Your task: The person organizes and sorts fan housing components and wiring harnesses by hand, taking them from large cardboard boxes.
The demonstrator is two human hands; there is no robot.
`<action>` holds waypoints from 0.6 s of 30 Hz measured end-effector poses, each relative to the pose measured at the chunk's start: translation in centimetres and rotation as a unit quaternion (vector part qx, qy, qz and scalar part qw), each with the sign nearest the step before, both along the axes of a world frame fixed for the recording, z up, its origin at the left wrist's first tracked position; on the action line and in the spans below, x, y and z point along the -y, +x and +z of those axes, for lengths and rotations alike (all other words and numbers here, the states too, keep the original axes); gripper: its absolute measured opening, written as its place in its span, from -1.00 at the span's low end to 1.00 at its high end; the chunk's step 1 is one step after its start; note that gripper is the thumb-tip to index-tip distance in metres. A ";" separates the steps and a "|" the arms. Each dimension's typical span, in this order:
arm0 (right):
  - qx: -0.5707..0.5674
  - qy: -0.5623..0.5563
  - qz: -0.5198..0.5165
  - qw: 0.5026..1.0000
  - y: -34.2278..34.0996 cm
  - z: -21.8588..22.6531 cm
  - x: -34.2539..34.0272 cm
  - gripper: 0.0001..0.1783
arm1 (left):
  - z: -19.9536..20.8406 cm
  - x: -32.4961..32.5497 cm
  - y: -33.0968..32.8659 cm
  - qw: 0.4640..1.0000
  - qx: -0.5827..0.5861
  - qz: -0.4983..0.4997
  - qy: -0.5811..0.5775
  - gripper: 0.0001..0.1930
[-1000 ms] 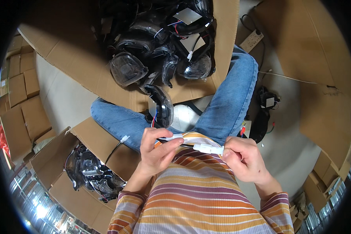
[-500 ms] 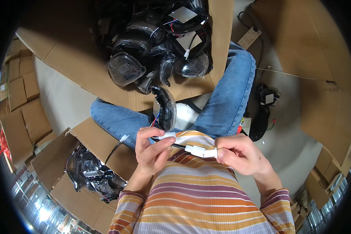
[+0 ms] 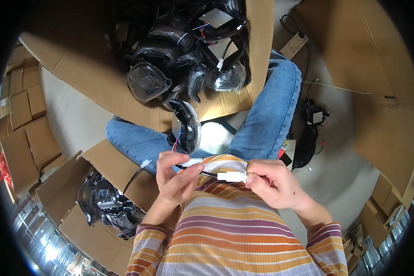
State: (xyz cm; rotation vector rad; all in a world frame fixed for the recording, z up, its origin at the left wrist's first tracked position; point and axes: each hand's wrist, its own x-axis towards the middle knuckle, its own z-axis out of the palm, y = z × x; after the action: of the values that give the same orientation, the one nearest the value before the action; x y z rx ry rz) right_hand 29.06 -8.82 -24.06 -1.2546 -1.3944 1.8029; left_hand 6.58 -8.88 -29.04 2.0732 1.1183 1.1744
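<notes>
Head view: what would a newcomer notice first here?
Two hands at centre: the left hand pinches one white connector, the right hand another white plug. A black headlamp unit rests between the knees, and a cardboard box above holds more.

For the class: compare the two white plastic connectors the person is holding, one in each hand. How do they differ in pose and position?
The left hand pinches its white connector between thumb and forefinger, higher up, near the lamp in the lap. The right hand grips its white connector lower, against the striped shirt. The two are apart, not plugged together. Both are small, white, blocky and wired.
</notes>
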 end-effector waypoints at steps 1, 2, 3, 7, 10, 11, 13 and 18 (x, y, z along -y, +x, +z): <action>-0.005 -0.016 -0.010 1.000 -0.2 0.0 0.0 -0.89 | 0.1 0.0 -0.1 1.000 -0.002 0.002 -0.006 -0.66; -0.005 -0.015 -0.009 1.000 -0.2 -0.3 0.1 -0.89 | 0.1 -0.1 -0.1 1.000 -0.001 0.001 -0.013 -0.66; 0.007 0.048 -0.016 0.999 -0.1 -0.6 0.2 -0.90 | 0.4 -0.1 -0.3 1.000 -0.001 0.002 -0.011 -0.66; 0.051 0.139 -0.026 0.989 1.9 -0.9 -0.2 -0.90 | 2.7 1.8 -3.2 0.982 0.010 0.174 -0.080 -0.83; 0.039 0.034 -0.039 0.998 3.2 -0.5 0.1 -0.87 | 7.5 4.1 -8.1 0.949 -0.050 0.306 0.053 -0.84; 0.036 -0.041 -0.067 0.996 3.6 -0.3 0.2 -0.87 | 9.2 6.1 -11.3 0.945 -0.004 0.328 0.019 -0.80; 0.040 -0.035 -0.026 0.998 3.5 -0.8 -0.1 -0.88 | 14.1 10.8 -15.0 0.861 0.004 0.507 0.022 -0.67; 0.037 0.024 0.074 0.996 3.8 -1.4 -1.9 -0.90 | 23.0 16.9 -21.8 0.727 -0.347 0.580 -0.122 -0.72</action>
State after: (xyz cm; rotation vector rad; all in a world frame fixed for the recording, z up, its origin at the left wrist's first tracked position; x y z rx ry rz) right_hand 32.83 -6.89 -25.48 -1.2329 -1.5989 1.8247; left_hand -15.24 -25.81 -6.00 1.4764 2.9962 0.4950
